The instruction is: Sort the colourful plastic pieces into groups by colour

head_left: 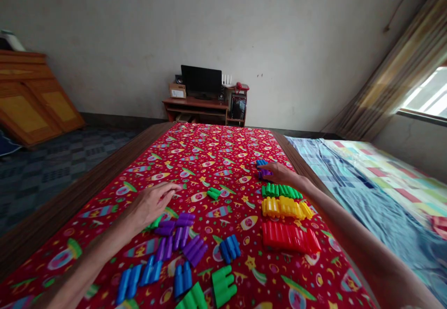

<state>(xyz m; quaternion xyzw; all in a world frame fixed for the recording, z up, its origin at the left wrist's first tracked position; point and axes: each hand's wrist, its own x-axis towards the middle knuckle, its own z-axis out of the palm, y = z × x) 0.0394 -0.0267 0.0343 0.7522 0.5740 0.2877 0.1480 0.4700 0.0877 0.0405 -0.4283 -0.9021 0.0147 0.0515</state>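
My right hand (280,174) reaches over the right side of the red printed cloth (223,160), its fingers closed on a purple toy block (264,172). Just beyond that lies a blue block (261,163). Nearer to me are rows of green blocks (281,191), yellow blocks (286,207) and red blocks (289,237). My left hand (152,203) is over the left side, fingers stretched out and holding nothing, above a partly hidden green block (153,224). Close by lie several loose purple blocks (195,250).
Loose blue blocks (229,248) and larger green blocks (224,285) lie at the near edge of view. A small green block (213,193) sits mid-cloth. A bed (349,174) adjoins on the right; a desk with a monitor (201,82) stands beyond.
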